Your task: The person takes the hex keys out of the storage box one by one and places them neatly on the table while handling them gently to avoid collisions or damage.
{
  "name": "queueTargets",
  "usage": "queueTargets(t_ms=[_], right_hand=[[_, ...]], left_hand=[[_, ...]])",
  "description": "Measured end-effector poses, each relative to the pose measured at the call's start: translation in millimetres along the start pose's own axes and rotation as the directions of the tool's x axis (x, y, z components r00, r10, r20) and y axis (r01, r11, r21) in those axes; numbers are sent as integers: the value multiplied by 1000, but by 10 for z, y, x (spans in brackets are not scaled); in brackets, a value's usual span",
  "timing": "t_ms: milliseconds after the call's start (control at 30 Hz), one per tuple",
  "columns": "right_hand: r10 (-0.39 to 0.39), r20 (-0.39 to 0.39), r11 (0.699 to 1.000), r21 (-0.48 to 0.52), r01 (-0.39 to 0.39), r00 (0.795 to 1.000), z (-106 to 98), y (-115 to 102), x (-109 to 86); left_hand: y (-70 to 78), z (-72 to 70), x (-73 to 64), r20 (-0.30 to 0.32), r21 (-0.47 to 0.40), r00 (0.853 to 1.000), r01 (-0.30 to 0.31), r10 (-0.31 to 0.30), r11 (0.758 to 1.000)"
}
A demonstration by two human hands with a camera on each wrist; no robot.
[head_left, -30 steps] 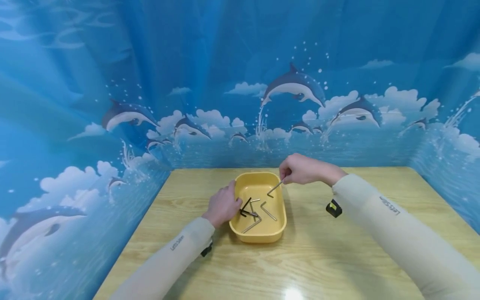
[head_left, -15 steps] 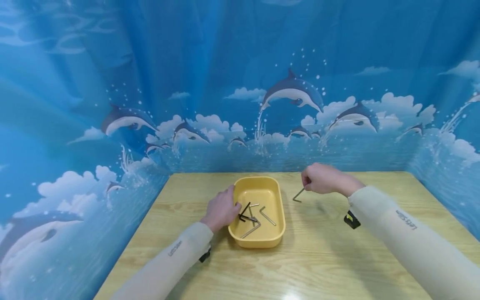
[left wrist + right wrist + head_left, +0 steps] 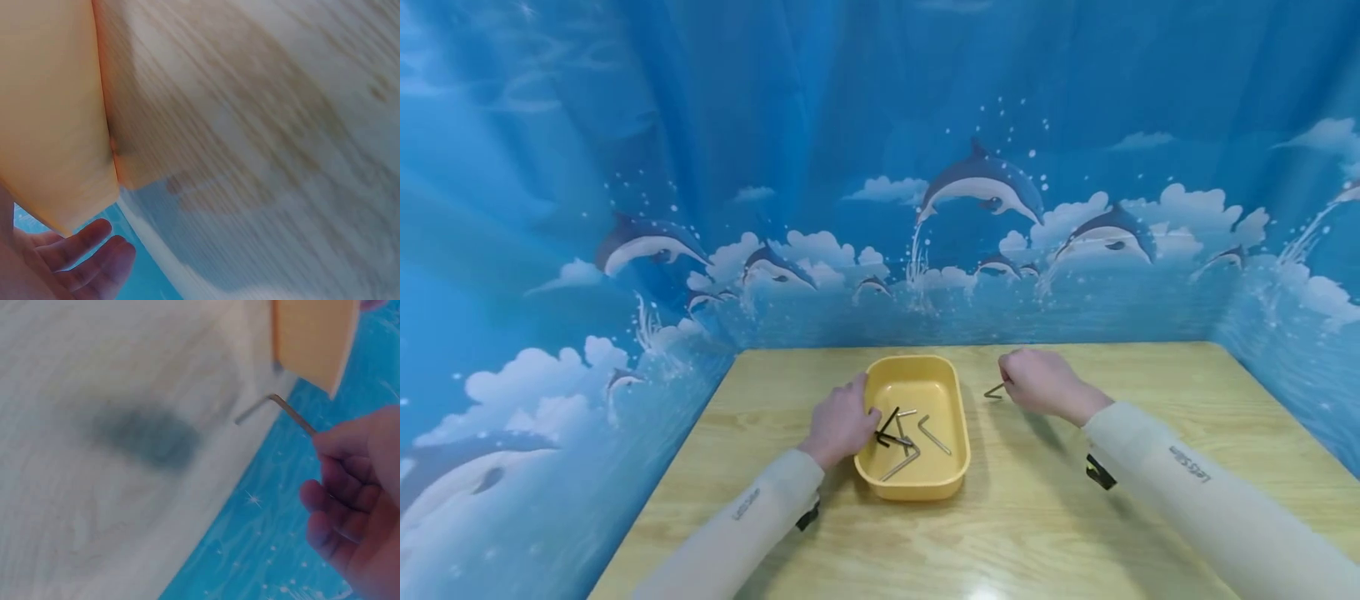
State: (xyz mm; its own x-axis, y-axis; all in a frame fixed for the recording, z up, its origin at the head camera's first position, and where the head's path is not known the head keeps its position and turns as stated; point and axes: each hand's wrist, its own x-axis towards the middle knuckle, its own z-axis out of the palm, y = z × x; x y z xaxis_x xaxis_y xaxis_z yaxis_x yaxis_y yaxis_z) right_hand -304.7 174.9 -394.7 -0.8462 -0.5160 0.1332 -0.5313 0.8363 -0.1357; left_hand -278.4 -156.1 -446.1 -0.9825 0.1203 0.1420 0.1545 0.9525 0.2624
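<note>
A yellow plastic bin (image 3: 913,492) stands on the table in the head view. My left hand (image 3: 841,421) grips its left rim, thumb over the inside and fingers along the outer wall; the left wrist view shows those fingers (image 3: 75,247) by the bin's end. Several L-shaped hex keys lie inside: a silver one (image 3: 936,437) at the right, another silver one (image 3: 904,465) at the front, and black ones (image 3: 889,421) crossed near my thumb. To the right of the bin, my right hand (image 3: 1048,385) pinches a hex key (image 3: 294,414) by its long arm, the short bent end sticking out.
The wood-grain table (image 3: 1037,533) reaches back to a blue dolphin-print curtain (image 3: 850,167), which also hangs along both sides. Black straps show at the wrists, under pale sleeves (image 3: 1195,475).
My right hand has carried the hex key out from over the bin to the right, then lowered it toward the table. The left hand keeps its hold on the rim.
</note>
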Motion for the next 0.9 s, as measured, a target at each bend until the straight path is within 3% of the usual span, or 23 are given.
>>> queueTargets(t_ms=[133, 300, 567, 700, 900], right_hand=[[30, -43, 999, -28, -31, 999, 102, -30, 4], [115, 33, 993, -29, -114, 993, 200, -102, -39], [287, 231, 954, 17, -298, 930, 288, -264, -121], [303, 284, 948, 2, -317, 909, 330, -259, -125], [271, 325, 956, 20, -293, 906, 364, -205, -81]], left_hand=[[-4, -19, 28, 2, -2, 1000, 9, -9, 1000], [3, -17, 16, 11, -11, 1000, 18, -18, 1000], [-25, 9, 10, 15, -3, 1000, 25, -25, 1000], [-25, 13, 21, 20, -9, 999, 27, -26, 1000], [-30, -9, 30, 27, 5, 999, 20, -20, 1000]])
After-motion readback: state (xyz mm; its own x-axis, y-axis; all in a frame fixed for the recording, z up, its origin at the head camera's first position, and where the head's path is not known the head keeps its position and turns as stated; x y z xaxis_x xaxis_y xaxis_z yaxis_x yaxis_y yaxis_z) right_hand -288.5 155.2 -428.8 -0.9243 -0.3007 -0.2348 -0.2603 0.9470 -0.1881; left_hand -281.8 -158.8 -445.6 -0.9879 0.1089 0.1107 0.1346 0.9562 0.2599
